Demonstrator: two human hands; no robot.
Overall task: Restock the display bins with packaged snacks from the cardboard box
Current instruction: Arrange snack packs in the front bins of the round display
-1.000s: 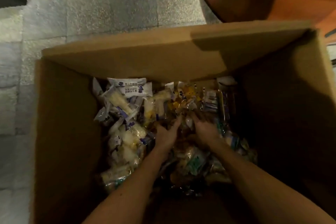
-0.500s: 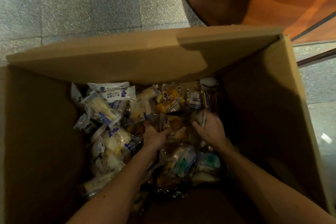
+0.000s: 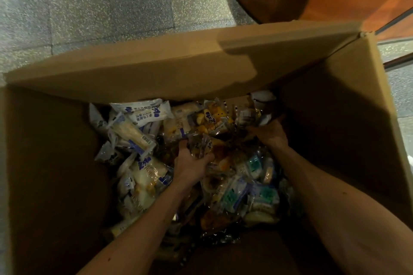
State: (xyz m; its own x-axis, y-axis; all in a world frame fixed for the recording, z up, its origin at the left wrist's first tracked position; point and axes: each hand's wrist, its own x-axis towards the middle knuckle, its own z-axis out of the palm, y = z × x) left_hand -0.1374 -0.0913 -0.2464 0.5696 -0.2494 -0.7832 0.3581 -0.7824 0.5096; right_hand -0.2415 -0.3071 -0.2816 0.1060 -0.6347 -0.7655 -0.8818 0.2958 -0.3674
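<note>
Inside the box (image 3: 178, 69), the left grip (image 3: 192, 164) clasped a snack packet (image 3: 204, 146); the right grip (image 3: 273, 133), far right among packets (image 3: 138, 131), could not be judged.

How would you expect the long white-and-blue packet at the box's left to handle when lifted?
The long packet is probably light and soft: it looks like pale bread in thin film. The glossy wrapper may slip, and its sealed ends likely flop.
</note>
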